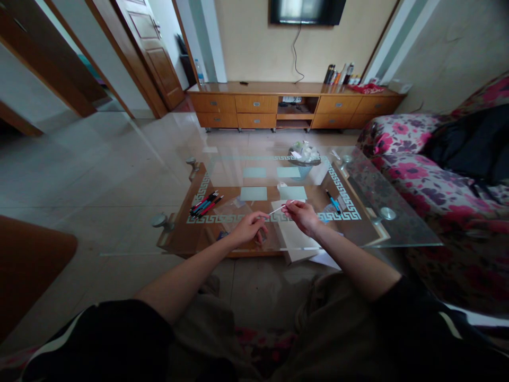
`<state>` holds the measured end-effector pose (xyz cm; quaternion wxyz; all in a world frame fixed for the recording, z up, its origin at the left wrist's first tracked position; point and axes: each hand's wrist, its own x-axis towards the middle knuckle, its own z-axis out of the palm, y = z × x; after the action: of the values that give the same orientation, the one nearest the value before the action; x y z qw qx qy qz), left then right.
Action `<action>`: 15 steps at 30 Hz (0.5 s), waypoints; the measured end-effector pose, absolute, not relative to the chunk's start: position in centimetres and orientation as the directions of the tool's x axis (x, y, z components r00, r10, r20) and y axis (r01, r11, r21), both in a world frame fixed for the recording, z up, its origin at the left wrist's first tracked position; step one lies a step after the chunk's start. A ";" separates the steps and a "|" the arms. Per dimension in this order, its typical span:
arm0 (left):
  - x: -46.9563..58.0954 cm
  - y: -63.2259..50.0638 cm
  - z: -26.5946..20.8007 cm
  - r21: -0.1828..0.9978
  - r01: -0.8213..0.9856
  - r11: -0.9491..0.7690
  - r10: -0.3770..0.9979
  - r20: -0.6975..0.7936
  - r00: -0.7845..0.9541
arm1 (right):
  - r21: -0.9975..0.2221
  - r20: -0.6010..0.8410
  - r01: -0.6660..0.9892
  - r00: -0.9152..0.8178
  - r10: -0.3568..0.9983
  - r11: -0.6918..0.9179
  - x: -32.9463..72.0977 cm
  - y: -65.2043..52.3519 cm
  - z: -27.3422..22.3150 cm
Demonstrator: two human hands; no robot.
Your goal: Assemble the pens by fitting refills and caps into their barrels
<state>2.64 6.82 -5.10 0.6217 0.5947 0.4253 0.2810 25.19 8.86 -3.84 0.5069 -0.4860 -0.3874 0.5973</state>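
Note:
A thin whitish rod that looks like a pen refill (277, 210) spans the gap between my two hands above the glass table. My right hand (302, 216) pinches its right end, where a small reddish bit shows by the fingertips. At the other end, the fingertips of my left hand (250, 227) close on the rod, with the lower fingers curled loosely. A bunch of red, blue and black pens (205, 205) lies left of my left hand. To the right of my right hand lie a blue pen and a dark pen (333, 201).
The glass coffee table (222, 178) has a see-through lower shelf and a Greek-key border. A pale box (294, 241) shows below my right hand. A basket (305, 168) with plastic wrapping stands beyond the table. A flowered sofa (413, 170) is at right, a wooden TV cabinet (256, 103) behind.

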 end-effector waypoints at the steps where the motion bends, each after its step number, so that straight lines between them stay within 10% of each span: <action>1: 2.7 6.8 -4.9 0.976 0.146 0.161 0.861 -0.211 0.462 | -0.964 -0.185 -0.198 0.009 0.983 -0.180 25.4 9.1 -4.0; 15: 3.5 6.3 -4.0 0.952 0.087 0.292 0.853 -0.301 0.427 | -0.814 -0.128 0.529 0.240 0.962 -0.241 26.6 11.1 -4.8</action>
<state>3.45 6.28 -3.98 0.6651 0.5206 0.4514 0.2878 26.62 11.10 -4.77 0.3290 -0.7155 -0.5209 0.3293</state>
